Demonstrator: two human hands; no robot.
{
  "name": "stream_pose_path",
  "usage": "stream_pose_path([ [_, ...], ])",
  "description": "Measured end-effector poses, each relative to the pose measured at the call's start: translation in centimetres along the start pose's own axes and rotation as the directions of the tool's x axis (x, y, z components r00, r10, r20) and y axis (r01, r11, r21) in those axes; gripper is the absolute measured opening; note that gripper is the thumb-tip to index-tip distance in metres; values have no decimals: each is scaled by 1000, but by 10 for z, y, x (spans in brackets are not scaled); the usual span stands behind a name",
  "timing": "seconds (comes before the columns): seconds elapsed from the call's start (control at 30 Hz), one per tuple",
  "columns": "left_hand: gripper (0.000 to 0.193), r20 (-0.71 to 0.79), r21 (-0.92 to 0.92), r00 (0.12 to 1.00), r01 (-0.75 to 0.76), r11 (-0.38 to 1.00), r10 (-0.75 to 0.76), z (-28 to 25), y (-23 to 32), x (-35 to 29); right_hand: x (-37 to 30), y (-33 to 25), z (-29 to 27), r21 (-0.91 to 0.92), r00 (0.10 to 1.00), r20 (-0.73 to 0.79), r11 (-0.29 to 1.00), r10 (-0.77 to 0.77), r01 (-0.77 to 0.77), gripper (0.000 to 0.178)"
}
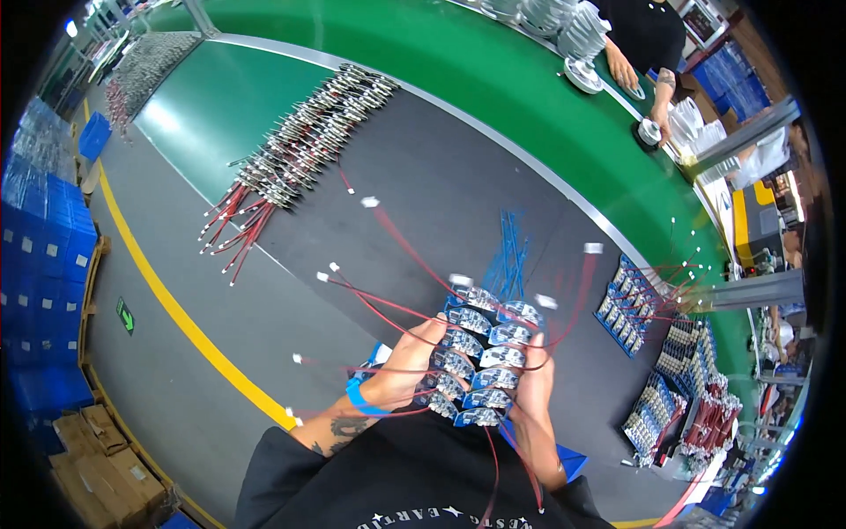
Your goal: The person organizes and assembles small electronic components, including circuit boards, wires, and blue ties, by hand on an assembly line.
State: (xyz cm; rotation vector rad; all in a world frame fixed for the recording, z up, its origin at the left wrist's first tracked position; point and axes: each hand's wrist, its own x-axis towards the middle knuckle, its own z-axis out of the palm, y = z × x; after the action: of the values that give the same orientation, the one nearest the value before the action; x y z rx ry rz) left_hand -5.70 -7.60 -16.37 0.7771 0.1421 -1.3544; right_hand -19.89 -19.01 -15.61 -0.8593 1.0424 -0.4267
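Close to my body, I hold a panel of small blue circuit boards (495,355) in two rows, with red wires and white connectors sticking out on several sides. My left hand (404,368), with a blue band at the wrist, is closed on the panel's left edge. On the opposite edge my right hand (532,388) grips it, thumb along the side. Some wires and connectors are smeared by motion. Just beyond the panel, thin blue strips (509,251) lie on the dark grey tabletop (441,176).
A long pile of wired connector leads (300,145) covers the far left tabletop. More board panels (627,304) and red wire bundles (712,421) lie at right. Beyond the metal edge runs a green belt (529,115), where another person's hand (622,69) works. Blue crates (53,264) stand left.
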Motion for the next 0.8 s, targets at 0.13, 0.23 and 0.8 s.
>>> stream_pose_path([
  [0.13, 38, -8, -91, 996, 84, 992, -85, 2, 3, 6, 6, -12, 7, -75, 987, -156, 996, 26, -38, 49],
  [0.23, 38, -14, -78, 999, -36, 996, 35, -13, 9, 8, 17, -29, -21, -35, 989, -26, 989, -144, 143, 43],
  [0.8, 39, -8, 315, 975, -210, 925, 224, -17, 51, 5, -148, -121, -209, 203, 616, -39, 597, -787, 776, 32],
])
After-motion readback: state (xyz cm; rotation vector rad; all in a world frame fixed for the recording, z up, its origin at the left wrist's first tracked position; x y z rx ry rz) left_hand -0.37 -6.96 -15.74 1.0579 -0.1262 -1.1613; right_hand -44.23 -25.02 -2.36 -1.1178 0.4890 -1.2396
